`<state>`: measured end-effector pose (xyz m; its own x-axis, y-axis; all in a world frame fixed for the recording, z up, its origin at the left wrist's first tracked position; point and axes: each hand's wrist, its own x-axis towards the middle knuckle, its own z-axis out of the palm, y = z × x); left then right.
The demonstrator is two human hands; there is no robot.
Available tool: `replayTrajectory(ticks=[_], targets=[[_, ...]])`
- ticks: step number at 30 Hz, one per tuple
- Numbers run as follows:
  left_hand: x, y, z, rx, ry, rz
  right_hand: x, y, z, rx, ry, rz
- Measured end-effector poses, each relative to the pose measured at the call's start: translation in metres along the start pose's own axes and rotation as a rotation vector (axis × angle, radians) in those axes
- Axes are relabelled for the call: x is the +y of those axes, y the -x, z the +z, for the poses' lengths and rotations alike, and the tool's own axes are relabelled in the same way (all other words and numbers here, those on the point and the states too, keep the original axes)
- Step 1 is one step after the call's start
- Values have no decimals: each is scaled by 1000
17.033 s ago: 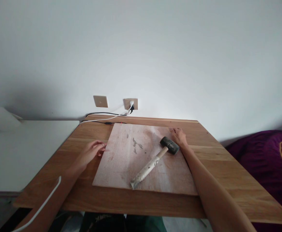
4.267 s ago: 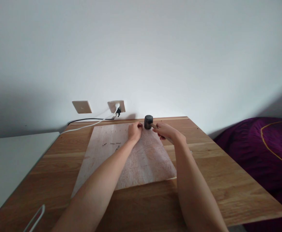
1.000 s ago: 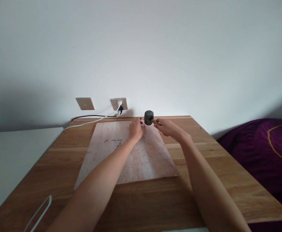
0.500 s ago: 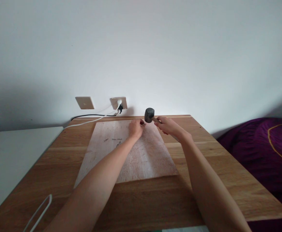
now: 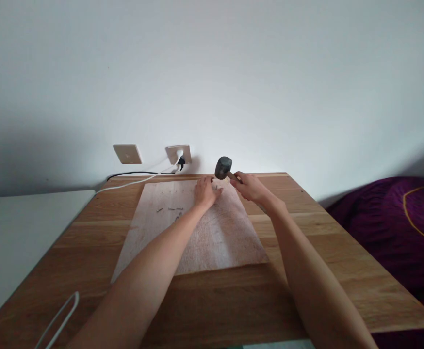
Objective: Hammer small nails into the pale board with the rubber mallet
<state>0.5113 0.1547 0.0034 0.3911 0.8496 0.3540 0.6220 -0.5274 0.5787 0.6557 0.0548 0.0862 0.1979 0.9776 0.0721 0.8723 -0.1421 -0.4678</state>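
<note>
My right hand point(image 5: 250, 186) is wrapped round the handle of a rubber mallet point(image 5: 223, 167). Its black head is raised a little above the far part of a pale wooden board point(image 5: 219, 237). My left hand point(image 5: 205, 192) rests on that board, fingers and thumb apart. In the gap between thumb and fingers a small nail point(image 5: 217, 187) stands upright, below the mallet head. Several loose nails point(image 5: 171, 209) lie on the board to the left of my left wrist. Further back, a row of tiny marks or nail tops shows faintly.
The board lies on a wooden table point(image 5: 328, 271) against a white wall. A socket point(image 5: 186, 154) holds plugs with a black and a white cable. A white cable loop point(image 5: 66, 310) lies front left. A white surface point(image 5: 26, 242) adjoins at left; purple fabric point(image 5: 386, 218) is at right.
My left fingers and thumb have opened away from the nail, which now stands by itself. The mallet head has risen slightly and shifted a little left.
</note>
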Motion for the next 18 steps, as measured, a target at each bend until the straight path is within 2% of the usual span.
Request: replayTrajectory(ticks=[6, 13, 18], targets=[[0, 0, 0, -8, -45, -15, 3, 2, 3, -128, 21, 20], [-3, -4, 1, -46, 7, -29, 7, 4, -4, -22, -75, 57], [-6, -7, 3, -48, 61, -70, 7, 3, -3, -52, -89, 17]])
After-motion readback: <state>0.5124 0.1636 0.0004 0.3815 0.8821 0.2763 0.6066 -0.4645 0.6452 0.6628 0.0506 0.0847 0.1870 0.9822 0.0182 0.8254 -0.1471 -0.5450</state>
